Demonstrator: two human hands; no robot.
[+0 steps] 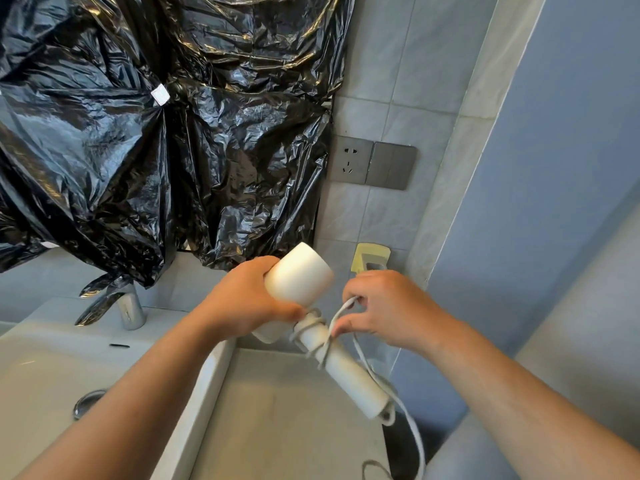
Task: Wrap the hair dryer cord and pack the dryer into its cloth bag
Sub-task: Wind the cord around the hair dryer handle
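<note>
A white hair dryer (299,277) is held in the air above the counter, its head up and its handle (349,372) slanting down to the right. My left hand (242,303) grips the dryer's head from the left. A pale grey cord (412,424) runs from the handle's lower end and is wound a few turns around the upper handle. My right hand (384,308) pinches a loop of that cord just right of the handle. The rest of the cord hangs down toward the counter edge. No cloth bag is in view.
A white sink (52,368) with a chrome tap (130,310) lies at the lower left. Black plastic sheeting (156,133) covers the wall above it. A wall socket (351,159) and switch (391,166) sit on the tiles. A yellowish wall holder (369,258) hangs behind my right hand.
</note>
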